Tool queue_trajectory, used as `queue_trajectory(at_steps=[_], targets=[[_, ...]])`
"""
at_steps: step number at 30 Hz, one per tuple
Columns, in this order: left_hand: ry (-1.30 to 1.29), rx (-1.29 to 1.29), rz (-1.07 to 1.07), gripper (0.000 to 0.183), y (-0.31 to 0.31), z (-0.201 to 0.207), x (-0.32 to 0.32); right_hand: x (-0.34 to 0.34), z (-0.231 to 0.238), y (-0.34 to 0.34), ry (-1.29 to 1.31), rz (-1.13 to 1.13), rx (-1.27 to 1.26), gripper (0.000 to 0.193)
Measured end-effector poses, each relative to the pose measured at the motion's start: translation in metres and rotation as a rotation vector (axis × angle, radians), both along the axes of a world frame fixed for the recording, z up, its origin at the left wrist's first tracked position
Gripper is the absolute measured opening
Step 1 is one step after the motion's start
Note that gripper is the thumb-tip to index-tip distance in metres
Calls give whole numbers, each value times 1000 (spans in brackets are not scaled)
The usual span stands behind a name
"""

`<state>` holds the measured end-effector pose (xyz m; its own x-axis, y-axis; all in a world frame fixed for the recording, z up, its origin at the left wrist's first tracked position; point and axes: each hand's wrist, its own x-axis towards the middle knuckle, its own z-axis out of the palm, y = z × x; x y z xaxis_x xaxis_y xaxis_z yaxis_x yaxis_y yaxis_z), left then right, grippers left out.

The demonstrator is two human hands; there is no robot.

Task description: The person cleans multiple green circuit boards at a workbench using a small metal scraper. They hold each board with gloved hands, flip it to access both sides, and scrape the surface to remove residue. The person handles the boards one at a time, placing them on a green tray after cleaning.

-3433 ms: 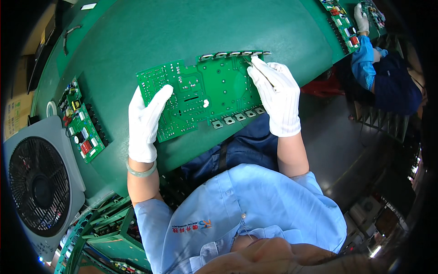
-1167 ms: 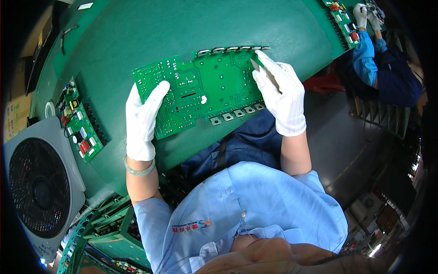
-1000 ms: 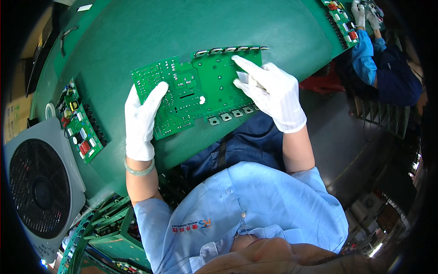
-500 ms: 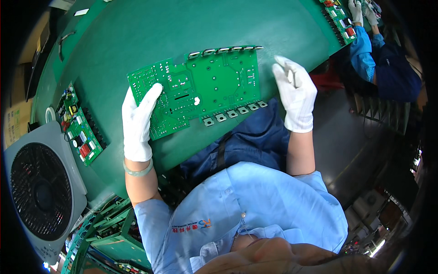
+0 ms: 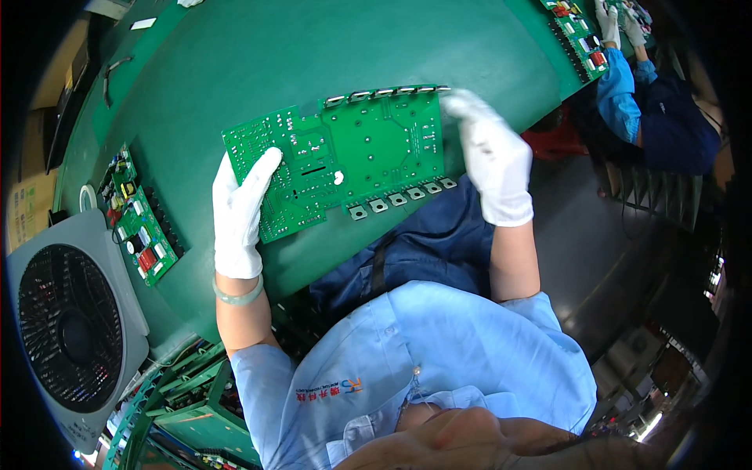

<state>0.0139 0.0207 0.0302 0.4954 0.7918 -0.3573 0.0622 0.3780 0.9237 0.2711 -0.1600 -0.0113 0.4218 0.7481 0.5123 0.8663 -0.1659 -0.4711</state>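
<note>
My white-gloved left hand (image 5: 240, 215) grips the left end of a green circuit board (image 5: 376, 153), thumb on top and the other fingers hidden underneath. The board is tilted a little, its solder side facing up, with a white spot near the middle. Metal-tabbed components (image 5: 398, 199) stick out in rows along its near and far edges. My right hand (image 5: 495, 157), also gloved, is beside the board's right end. Its fingers reach toward the far right corner and are smeared by motion, so their grip and any contact with the board cannot be made out.
A populated circuit board (image 5: 145, 235) lies at the left on the green table (image 5: 235, 55), beside a grey fan (image 5: 74, 329). Green racks (image 5: 204, 423) stand below it. At the far right, a co-worker's gloved hands (image 5: 611, 23) work near another board (image 5: 583, 43).
My right hand has moved left and slightly up, closer to the board's right end. The board and my left hand have shifted only slightly.
</note>
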Motion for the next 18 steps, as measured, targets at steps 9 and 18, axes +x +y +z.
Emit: queue_trajectory(at_steps=[9, 18], targets=[[10, -10, 0, 29, 1, -2, -1, -8, 4, -13, 269, -251, -100, 33], [-42, -73, -8, 32, 6, -4, -2, -14, 24, -8, 398, -156, -197, 37]])
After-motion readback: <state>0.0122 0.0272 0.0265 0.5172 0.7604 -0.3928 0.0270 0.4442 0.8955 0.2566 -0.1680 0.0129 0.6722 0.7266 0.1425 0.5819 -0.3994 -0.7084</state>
